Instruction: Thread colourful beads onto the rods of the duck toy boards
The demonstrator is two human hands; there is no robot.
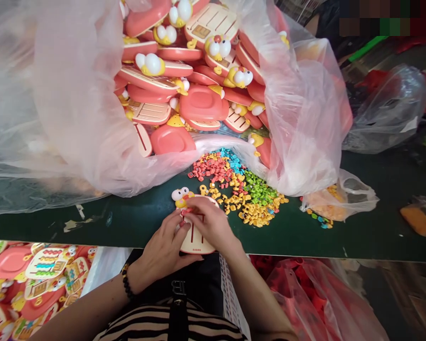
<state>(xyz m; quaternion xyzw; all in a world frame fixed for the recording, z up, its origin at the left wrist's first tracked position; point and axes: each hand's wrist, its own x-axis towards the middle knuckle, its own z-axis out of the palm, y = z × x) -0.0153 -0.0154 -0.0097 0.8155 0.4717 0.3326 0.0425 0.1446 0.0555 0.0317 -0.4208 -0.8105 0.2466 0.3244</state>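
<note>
A cream toy board (198, 242) with dark slots and a red rim lies at the table's front edge. Its yellow bird head (182, 195) with big white eyes points away from me. My left hand (168, 241) grips the board's near left side, thumb along the bottom edge, fingertips over the slots. Over the board's right half, my right hand (213, 221) has its fingertips pinched together, meeting those of the left. Something small and reddish shows there, too small to tell from fingernails. Beyond the board lie small red pieces (213, 168) and yellow pieces (257, 214).
Blue pieces (230, 158) and green pieces (259, 187) adjoin the pile. A large plastic bag (81, 104) holds many red toy boards (204, 103) behind. Beaded boards (46, 263) lie lower left. A small bag (355, 189) and an orange block (421, 220) are right.
</note>
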